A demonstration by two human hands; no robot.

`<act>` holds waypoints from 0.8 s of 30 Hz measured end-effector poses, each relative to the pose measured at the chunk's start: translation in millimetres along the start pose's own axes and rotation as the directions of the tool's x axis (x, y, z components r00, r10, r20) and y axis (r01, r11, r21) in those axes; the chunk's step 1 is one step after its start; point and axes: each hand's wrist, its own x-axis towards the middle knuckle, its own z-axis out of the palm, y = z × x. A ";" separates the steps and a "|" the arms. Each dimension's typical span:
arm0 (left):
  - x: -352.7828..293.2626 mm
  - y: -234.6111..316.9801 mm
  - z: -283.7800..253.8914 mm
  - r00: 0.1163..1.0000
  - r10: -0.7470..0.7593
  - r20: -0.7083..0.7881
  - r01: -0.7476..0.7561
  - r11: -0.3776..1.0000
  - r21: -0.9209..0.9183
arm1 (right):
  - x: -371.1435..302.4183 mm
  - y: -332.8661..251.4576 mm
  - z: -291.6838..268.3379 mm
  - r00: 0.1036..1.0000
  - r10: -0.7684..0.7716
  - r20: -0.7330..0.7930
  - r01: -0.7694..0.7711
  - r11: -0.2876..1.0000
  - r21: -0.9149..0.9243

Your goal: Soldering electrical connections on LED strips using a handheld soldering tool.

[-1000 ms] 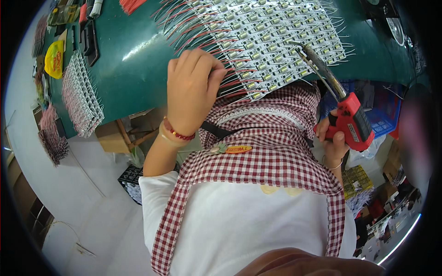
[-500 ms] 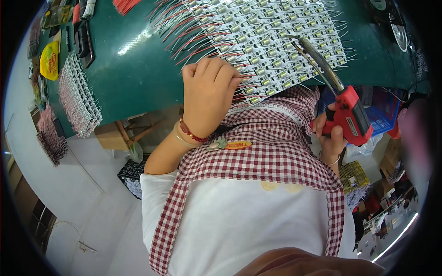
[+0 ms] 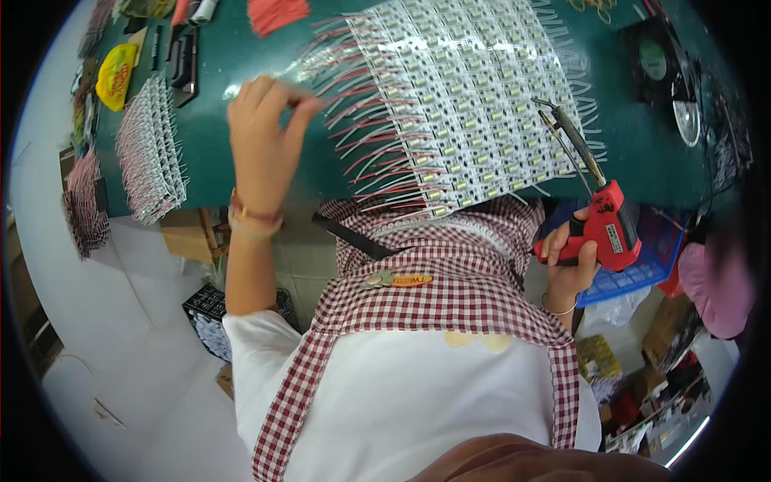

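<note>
My right hand [image 3: 569, 261] is wrapped round a red and black soldering gun [image 3: 617, 233]. The gun's metal tip and wire guide tube point up and left over the right part of a wide sheet of white LED boards [image 3: 474, 104]. Red and white wires [image 3: 373, 136] stick out along the sheet's left side, white ones along its right. Left of these wires my left hand [image 3: 263, 132] is raised above the table, fingers bent and slightly blurred. Thumb and forefinger come together near the wire ends; whatever lies between them is too small to make out.
The green table [image 3: 217, 153] carries a stack of wired boards [image 3: 151, 153], a yellow packet [image 3: 117, 78], a black tool [image 3: 185, 64] and a red bundle [image 3: 275, 13]. A black fan-like device [image 3: 660, 64] stands right. Below is a blue crate [image 3: 634, 277].
My left hand has moved left, away from the sheet's lower left wires. The soldering gun stays in my right hand, its tip still over the sheet. The whole view has shifted somewhat.
</note>
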 end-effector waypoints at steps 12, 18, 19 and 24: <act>93.3 -111.2 71.1 0.998 -0.060 -0.024 0.065 0.902 0.427 | 8.3 -23.2 -1.0 0.986 -0.065 -0.153 0.099 0.969 0.228; 126.5 -47.8 93.5 0.992 0.123 -0.008 -0.119 0.974 0.191 | 48.8 -27.0 -2.4 0.989 0.031 -0.147 0.029 0.921 0.388; 139.0 -35.5 107.2 0.978 0.209 0.001 -0.208 0.974 0.094 | 57.3 -29.0 1.2 0.989 0.031 -0.143 0.029 0.916 0.401; 186.7 24.5 153.9 0.925 0.086 0.370 -0.124 0.989 0.082 | 82.9 -26.7 20.0 0.997 0.008 -0.071 0.024 0.897 0.441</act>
